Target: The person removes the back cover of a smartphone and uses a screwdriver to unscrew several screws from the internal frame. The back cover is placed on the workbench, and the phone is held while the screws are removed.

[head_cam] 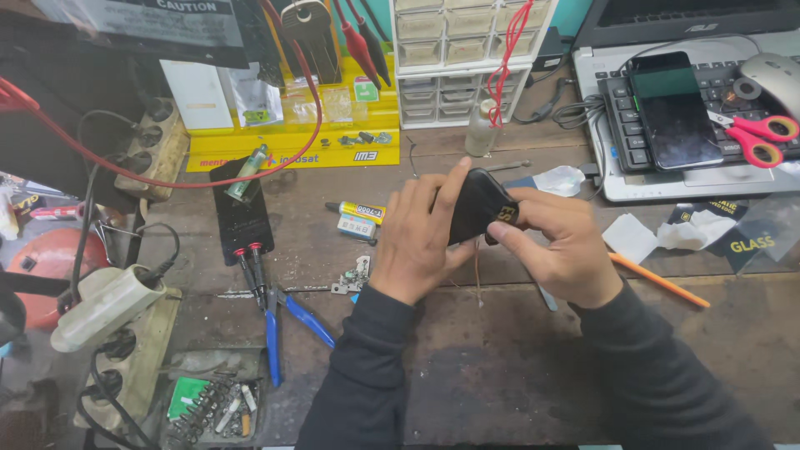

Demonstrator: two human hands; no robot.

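Both my hands hold a small black phone-shaped device (477, 202) above the middle of a worn wooden workbench (500, 367). My left hand (417, 237) wraps its left side, with the index finger stretched up along the edge. From the right, my right hand (557, 242) grips the lower right corner, where a yellow mark shows. The device is tilted, and its lower part is hidden behind my fingers. Both arms are in black sleeves.
A laptop (667, 179) at back right carries a black smartphone (675, 108) and red scissors (762, 133). Blue-handled pliers (279, 321), a glue tube (360, 212), a black phone panel (240, 212), power strips (125, 333), a parts drawer cabinet (454, 58) and an orange pencil (658, 281) surround my hands.
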